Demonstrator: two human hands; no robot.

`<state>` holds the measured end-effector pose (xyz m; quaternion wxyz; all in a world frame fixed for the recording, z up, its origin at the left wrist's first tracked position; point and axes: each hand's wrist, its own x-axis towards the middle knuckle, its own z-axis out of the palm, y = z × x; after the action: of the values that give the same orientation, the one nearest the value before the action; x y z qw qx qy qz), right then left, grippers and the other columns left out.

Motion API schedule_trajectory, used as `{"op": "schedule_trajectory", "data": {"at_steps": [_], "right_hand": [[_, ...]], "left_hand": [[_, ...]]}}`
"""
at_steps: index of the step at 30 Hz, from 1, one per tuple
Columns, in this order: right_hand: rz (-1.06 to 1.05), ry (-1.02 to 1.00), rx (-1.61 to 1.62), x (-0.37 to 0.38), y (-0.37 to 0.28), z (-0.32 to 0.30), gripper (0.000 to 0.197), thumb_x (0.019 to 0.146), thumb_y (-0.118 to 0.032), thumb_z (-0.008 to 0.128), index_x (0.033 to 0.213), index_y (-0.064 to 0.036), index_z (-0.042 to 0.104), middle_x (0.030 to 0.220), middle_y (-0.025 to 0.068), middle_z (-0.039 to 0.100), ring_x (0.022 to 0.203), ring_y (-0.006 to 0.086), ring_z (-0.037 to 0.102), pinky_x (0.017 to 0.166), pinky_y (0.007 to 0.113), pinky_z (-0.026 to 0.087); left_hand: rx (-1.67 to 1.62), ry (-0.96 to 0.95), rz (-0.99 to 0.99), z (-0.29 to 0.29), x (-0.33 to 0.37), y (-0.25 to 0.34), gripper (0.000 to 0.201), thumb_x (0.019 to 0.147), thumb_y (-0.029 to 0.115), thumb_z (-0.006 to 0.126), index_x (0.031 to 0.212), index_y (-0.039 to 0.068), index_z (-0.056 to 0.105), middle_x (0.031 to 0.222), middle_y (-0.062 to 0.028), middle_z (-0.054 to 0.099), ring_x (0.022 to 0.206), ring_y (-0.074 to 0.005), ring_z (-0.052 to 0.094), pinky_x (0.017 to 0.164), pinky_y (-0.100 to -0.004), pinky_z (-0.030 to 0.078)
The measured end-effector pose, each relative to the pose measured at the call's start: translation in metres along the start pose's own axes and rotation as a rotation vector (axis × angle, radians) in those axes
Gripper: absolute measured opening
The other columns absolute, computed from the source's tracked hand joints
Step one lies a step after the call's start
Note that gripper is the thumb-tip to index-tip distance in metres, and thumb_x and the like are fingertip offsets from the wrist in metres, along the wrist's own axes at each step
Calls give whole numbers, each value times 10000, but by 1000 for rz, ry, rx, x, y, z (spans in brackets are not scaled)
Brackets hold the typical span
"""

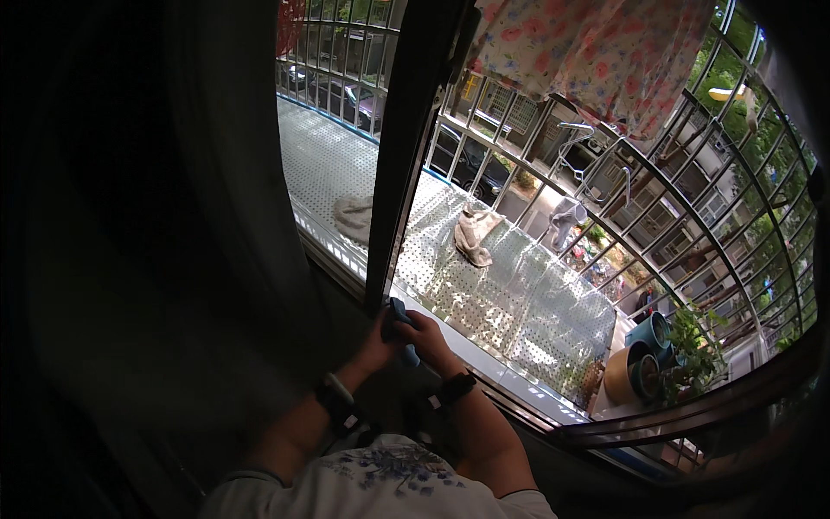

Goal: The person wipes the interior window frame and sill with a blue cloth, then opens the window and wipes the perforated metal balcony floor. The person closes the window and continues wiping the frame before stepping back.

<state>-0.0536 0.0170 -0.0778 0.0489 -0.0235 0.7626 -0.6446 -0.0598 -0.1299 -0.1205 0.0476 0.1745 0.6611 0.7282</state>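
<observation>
A blue cloth (398, 310) is bunched between my two hands at the lower end of the dark window sash (399, 164). Fingers of my right hand (425, 336) are wrapped round it, and a lighter blue end of it hangs below. Close against it on the left, my left hand (373, 348) is closed on the same cloth, though its fingers are partly hidden in shadow. Just beyond the hands runs the pale window sill track (467, 346).
Past the open window, a perforated metal ledge (519, 303) carries a crumpled beige rag (474, 235) and a greyish rag (353, 218). Curved metal bars (553, 182) enclose it. Potted plants (644, 368) stand at the right; a floral cloth (596, 60) hangs above.
</observation>
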Motion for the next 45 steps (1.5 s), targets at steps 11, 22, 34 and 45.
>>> {"op": "schedule_trajectory", "data": {"at_steps": [11, 22, 34, 45], "right_hand": [[-753, 521, -270, 79, -247, -44, 331, 900, -186, 621, 1174, -2, 590, 1045, 97, 664, 945, 171, 632, 822, 290, 499], [-1017, 690, -404, 87, -354, -42, 201, 836, -155, 626, 965, -9, 675, 870, 147, 671, 801, 242, 666, 714, 328, 508], [-912, 773, -528, 72, -357, -49, 204, 837, -175, 653, 942, -1, 676, 867, 146, 689, 806, 216, 684, 722, 297, 522], [-874, 675, -409, 2, -342, -113, 178, 854, -131, 649, 978, -7, 674, 855, 92, 696, 796, 144, 664, 728, 260, 510]], "left_hand": [[-64, 217, 0, -56, -4, 17, 233, 828, 72, 658, 1040, 14, 581, 885, -32, 609, 813, -134, 581, 719, -292, 474], [148, 212, 74, -73, -4, 17, 308, 807, 45, 667, 1086, -17, 553, 937, -113, 634, 873, -173, 611, 762, -322, 484], [198, 209, -8, -74, -19, 23, 318, 809, 75, 667, 1095, -18, 565, 1001, -139, 642, 947, -230, 622, 825, -340, 479], [321, 100, -93, -39, -8, 23, 449, 732, 102, 665, 1140, -21, 527, 1027, -223, 602, 1000, -375, 593, 832, -409, 481]]}}
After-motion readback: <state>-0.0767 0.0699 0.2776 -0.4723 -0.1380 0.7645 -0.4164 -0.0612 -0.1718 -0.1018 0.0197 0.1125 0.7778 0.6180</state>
